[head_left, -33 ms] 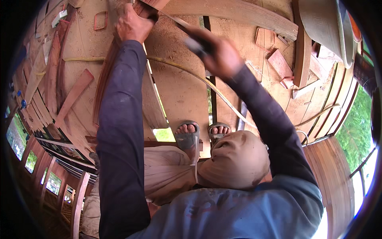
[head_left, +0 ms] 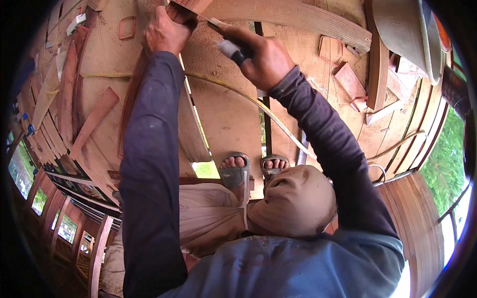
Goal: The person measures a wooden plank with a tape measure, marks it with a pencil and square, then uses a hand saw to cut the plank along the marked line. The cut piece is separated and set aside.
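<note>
At the top of the head view, my left hand [head_left: 165,31] is closed on a reddish-brown wooden board [head_left: 183,16], its fingers bent over the edge. To its right, my right hand [head_left: 271,62] grips the dark handle of a handsaw [head_left: 243,36]. The thin saw blade slants up and left from that grip and lies across the board close to my left fingers. Where the blade meets the wood, the top rim cuts off part of the view. A pale-ended part of the handle juts out below my right fingers.
Sawdust-covered planks [head_left: 218,114] with gaps form the floor under my sandalled feet. A yellowish hose [head_left: 238,89] curves across it. Wood offcuts [head_left: 350,82] lie at right, more reddish strips [head_left: 97,119] at left. A long curved board [head_left: 298,22] spans the top, near a grey basin-like thing [head_left: 400,32].
My right hand has moved slightly up and left with the handsaw, and its blur is gone. My left hand stays on the board.
</note>
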The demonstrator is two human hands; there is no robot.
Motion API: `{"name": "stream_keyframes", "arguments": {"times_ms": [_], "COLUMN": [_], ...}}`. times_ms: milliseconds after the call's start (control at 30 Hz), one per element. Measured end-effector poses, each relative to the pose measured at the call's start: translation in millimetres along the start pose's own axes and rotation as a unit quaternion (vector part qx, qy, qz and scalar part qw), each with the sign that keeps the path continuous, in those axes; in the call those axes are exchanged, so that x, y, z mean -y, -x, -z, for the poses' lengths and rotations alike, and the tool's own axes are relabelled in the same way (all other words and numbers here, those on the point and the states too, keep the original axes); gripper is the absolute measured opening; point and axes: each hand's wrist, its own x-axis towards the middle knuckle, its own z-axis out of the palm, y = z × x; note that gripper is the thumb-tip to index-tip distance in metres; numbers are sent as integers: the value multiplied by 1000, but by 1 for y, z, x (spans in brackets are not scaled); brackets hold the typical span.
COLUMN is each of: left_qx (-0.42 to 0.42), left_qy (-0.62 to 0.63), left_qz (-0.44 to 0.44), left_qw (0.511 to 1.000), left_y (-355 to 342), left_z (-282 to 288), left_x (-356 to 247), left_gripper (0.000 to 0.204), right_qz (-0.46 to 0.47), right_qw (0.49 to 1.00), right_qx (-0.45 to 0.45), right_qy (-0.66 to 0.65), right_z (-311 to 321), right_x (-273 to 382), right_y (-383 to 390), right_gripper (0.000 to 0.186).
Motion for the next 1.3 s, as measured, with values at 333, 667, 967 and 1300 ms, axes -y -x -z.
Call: {"name": "stream_keyframes", "arguments": {"times_ms": [333,667,967,1300], "left_qx": [25,48,23,8], "left_qy": [10,19,-2,-2], "left_qz": [25,44,28,6], "left_qw": [999,998,999,1000], "left_y": [2,2,-24,-2], "left_z": [11,17,-1,9], "left_x": [4,0,16,1], "left_gripper": [83,81,84,77], "right_qz": [30,69,161,30], "right_qw": [999,996,981,999], "right_qx": [-44,-51,-99,-26], "right_qy": [6,-22,52,34], "right_z": [19,-4,-42,3], "right_x": [-33,-32,-34,-44], "right_y": [123,73,-43,87], "right_gripper": [52,41,41,38]}}
